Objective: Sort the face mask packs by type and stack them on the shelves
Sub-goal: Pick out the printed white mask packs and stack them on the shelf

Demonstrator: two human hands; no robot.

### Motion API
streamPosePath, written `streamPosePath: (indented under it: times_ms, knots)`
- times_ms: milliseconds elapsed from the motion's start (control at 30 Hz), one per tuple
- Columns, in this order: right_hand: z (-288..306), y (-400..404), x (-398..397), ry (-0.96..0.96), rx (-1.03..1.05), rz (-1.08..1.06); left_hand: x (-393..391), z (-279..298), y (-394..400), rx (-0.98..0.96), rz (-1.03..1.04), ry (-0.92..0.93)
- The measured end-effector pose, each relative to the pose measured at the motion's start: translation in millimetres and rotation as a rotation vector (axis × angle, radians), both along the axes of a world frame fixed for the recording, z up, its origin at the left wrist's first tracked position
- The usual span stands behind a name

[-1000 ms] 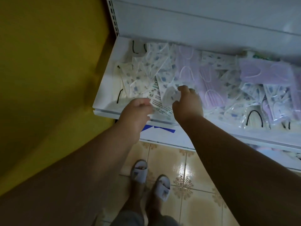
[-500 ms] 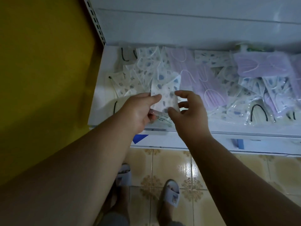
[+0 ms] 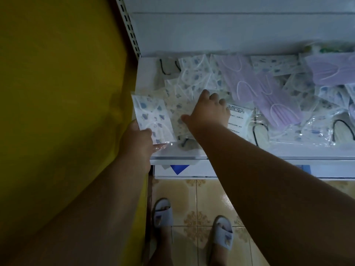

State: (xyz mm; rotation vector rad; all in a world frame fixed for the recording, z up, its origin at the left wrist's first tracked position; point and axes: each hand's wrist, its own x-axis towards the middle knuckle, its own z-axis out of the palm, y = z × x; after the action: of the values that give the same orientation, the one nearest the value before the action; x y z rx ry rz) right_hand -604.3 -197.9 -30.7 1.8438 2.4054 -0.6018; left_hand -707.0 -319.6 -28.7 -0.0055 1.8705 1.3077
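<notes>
White shelf against a yellow wall, over tan floor tiles; strewn with printed mask packs, purple mask packs and black-looped packs. Left hand at the shelf's front left corner, fingers clamped on one printed pack held just above the edge. Right hand palm down on the pile, fingers curled onto a printed pack there; grip cannot be told. Half a second back, both hands on one pack near the front edge; now parted.
</notes>
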Motion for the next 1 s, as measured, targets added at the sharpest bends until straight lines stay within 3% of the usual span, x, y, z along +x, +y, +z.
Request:
streamPosePath:
  times_ms: [167,400,533,600,667,733,800,867,933,1000]
  knots:
    - [3.8,15.5,-8.3,0.02,-0.118,-0.175,-0.1,-7.0,-4.5,0.093,0.179,-0.202]
    - [15.6,27.9,-5.1,0.126,-0.266,-0.272,-4.4,-11.6,4.7,-0.069,0.132,-0.182]
    - [24.9,27.2,7.0,0.406,-0.223,-0.352,-6.1,-10.1,5.3,0.012,0.073,-0.134]
    - [35.6,17.8,11.4,0.661,-0.292,-0.383,-7.1,-7.7,4.0,0.064,0.106,-0.237]
    - [41.4,0.3,10.9,0.747,-0.472,-0.285,-9.1,-1.8,3.9,0.156,0.098,-0.409]
    - [37.2,-12.9,5.6,0.538,-0.513,-0.058,-7.9,-1.9,2.4,0.216,0.032,-0.45]
    - [26.6,-16.7,-0.3,0.348,-0.379,0.069,-6.3,-8.3,0.8,0.17,0.007,-0.278]
    - [16.5,-8.6,-3.7,0.286,-0.187,-0.041,-9.3,-16.5,-2.6,0.038,0.067,-0.105]
    - [7.2,0.6,-7.5,0.215,-0.116,-0.169,-11.7,-19.6,-3.6,-0.029,0.09,-0.106]
    - [-0.5,4.3,-14.9,0.059,-0.14,-0.147,-12.7,-20.8,-2.0,-0.079,0.073,-0.123]
